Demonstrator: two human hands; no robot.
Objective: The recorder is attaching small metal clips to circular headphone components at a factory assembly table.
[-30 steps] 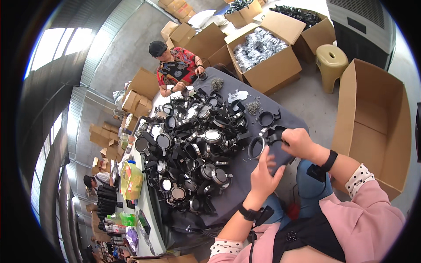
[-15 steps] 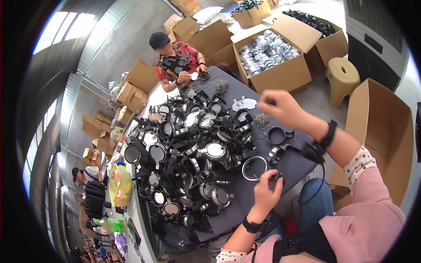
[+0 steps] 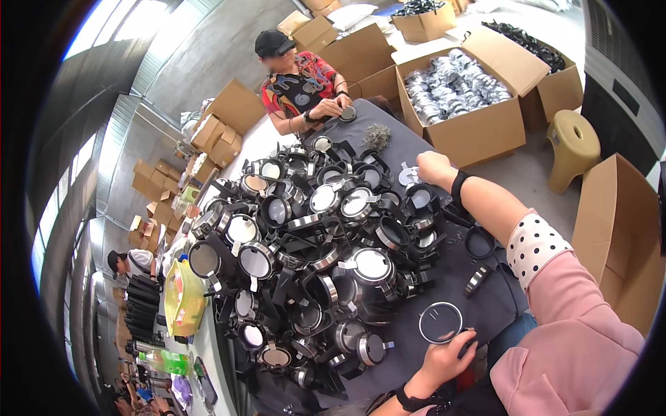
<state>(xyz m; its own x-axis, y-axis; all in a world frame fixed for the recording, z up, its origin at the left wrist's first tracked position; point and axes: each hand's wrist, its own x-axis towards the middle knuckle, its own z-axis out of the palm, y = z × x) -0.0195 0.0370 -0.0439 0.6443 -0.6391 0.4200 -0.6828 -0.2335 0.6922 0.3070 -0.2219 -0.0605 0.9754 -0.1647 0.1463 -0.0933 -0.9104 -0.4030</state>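
Dark table cover (image 3: pixel 444 249). Across the table a person in a red patterned shirt (image 3: pixel 300 84) and black cap sits, hands on a small round part. Open cardboard box (image 3: pixel 461 93) filled with shiny bagged pieces, just beside the table's far corner. Olive plastic stool (image 3: pixel 573 144) on the floor next to it. Empty open carton (image 3: pixel 619 222) at right. Stacked cartons (image 3: pixel 216 133) along the left wall. Yellow basket (image 3: pixel 183 297) at the table's left edge.
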